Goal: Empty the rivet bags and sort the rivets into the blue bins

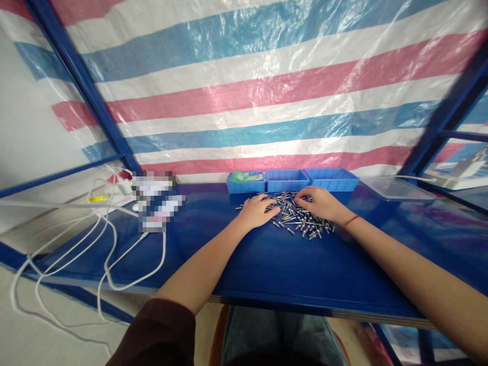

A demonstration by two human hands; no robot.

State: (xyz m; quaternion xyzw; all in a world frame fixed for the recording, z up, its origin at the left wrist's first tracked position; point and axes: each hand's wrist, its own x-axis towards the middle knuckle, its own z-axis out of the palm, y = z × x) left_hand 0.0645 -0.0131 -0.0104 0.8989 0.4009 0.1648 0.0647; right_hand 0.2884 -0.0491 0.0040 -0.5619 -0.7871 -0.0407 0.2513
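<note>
A loose pile of silvery blind rivets (305,223) with thin stems lies on the blue table (267,269). My left hand (257,211) rests at the pile's left side, its fingers apart and touching some of the rivets. At the back of the heap, my right hand (320,203) reaches in from the right with fingers curled and thumb close to the index finger. What lies between those fingertips, if anything, is too small to tell. A red string circles the right wrist.
Behind the pile stand three blue bins: the left bin (246,188) with green packets, the middle bin (286,185) with some small pieces, and the right bin (331,182). A clear plastic lid (396,188) lies right. White cables (110,264) and a blurred-out object (158,203) are left.
</note>
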